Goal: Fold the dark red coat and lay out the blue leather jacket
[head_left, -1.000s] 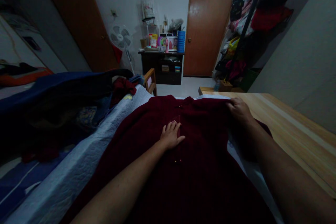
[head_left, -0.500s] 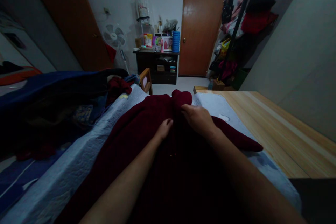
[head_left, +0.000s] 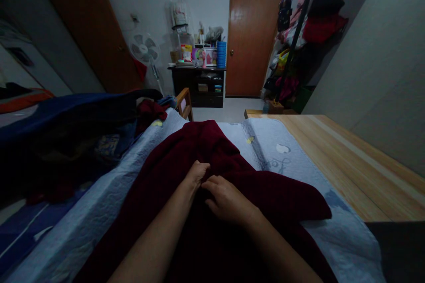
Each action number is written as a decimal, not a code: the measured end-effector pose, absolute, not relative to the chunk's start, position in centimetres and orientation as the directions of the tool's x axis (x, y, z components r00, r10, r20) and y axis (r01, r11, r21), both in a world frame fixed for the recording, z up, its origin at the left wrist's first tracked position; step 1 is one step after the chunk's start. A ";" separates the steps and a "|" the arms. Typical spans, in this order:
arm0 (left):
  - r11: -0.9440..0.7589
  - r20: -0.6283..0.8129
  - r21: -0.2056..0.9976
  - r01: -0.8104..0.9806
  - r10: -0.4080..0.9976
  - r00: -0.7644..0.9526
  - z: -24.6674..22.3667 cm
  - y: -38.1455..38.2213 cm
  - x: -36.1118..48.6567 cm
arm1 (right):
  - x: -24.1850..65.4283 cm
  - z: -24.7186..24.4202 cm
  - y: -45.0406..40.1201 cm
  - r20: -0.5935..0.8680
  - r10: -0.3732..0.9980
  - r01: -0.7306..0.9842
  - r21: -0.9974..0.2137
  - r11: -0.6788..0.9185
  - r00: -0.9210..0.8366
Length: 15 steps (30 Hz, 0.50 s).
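The left hand (head_left: 195,173) rests on a dark maroon garment (head_left: 162,168) with its fingers curled under, and I cannot tell whether cloth is pinched beneath them. The right hand (head_left: 226,196), just beside it, bends its fingers down onto the same fabric; whether it grips or only presses is hidden too. The garment lies spread beneath both hands on a pale blue quilted cover (head_left: 272,139). The step in hand looks like folding its right side in over the middle and settling the layers there. The next move seems to call for a flat palm to smooth the fold, then a light grip on the sleeve-like flap (head_left: 299,190) that sticks out to the right, blunt at its tip. The maroon cloth looks soft, thick and matte, rumpled into rounded ridges near the hands; the cover is puckered by its stitching and carries small printed shapes. To the right runs a smooth, flat board (head_left: 335,150) with straight wood grain; to the left slumps a loose heap of dark clothes (head_left: 83,119). Farther off stand a white fan (head_left: 143,48) and a boxy dark cabinet (head_left: 199,99).
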<state>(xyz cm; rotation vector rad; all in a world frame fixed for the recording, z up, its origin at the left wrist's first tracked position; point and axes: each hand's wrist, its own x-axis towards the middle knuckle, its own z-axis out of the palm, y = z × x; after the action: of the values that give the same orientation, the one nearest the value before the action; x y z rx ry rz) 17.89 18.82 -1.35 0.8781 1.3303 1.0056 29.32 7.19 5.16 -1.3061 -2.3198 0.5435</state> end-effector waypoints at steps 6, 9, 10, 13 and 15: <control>0.214 -0.223 0.967 -0.138 0.973 -0.057 -0.2 18.4 17.1 | 35.8 5.7 5.9 0.261 0.941 0.717 -0.612 0.333 -0.214; 0.161 -0.177 0.974 -0.158 0.980 -0.092 0.6 18.9 15.7 | 39.0 5.2 5.5 0.237 0.965 0.808 -0.544 0.227 -0.112; 0.154 -0.171 0.975 -0.160 0.980 -0.101 0.8 19.1 15.2 | 39.7 5.1 5.2 0.204 0.973 0.815 -0.543 0.203 -0.107; 0.155 -0.171 0.977 -0.147 0.980 -0.104 0.9 19.5 14.0 | 39.7 5.3 4.0 0.200 0.973 0.795 -0.568 0.211 -0.115; 0.175 -0.188 0.976 -0.129 0.977 -0.102 0.9 19.5 13.6 | 38.3 5.4 3.1 0.272 0.952 0.756 -0.590 0.282 -0.142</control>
<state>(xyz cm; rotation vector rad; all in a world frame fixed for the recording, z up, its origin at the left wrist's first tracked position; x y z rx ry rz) 13.57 19.46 0.88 0.9311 1.2831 1.2073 38.31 3.11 5.44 -1.5279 -1.9535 0.4190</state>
